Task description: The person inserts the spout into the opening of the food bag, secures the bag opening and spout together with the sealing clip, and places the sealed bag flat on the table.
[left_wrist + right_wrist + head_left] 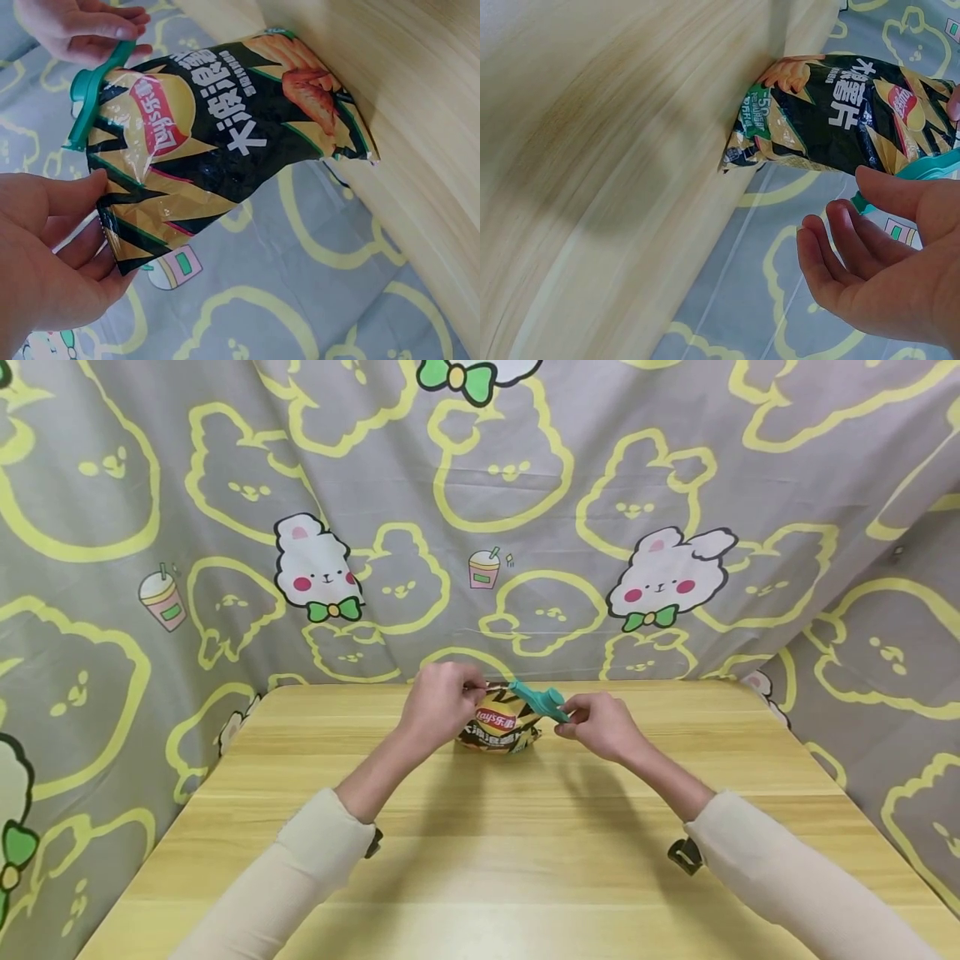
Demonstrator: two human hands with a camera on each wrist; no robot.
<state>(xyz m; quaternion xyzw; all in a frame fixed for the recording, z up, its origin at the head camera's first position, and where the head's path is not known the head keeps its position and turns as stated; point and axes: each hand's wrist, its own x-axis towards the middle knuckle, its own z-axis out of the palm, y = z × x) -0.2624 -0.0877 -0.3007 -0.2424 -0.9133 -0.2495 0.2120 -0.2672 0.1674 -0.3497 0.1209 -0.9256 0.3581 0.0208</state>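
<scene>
A black-and-gold Lay's potato chip bag (pixel 498 735) stands upright on the wooden table, its bottom against the tabletop. My left hand (pixel 442 703) pinches the bag's upper corner between thumb and fingers, as the left wrist view shows. A teal bag clip (pixel 542 702) with a round knob lies slanted across the top edge of the bag on the other side. One end of the clip is pinched by my right hand (pixel 602 724), between thumb and index finger, the other fingers loosely curled. In the right wrist view the clip (pixel 922 169) runs along the bag's top.
The wooden table (pixel 480 860) extends toward me and to both sides, with its far edge just behind the bag. A grey curtain (pixel 525 610) with cartoon prints hangs behind and around the table. Dark straps (pixel 685 855) show at my cuffs.
</scene>
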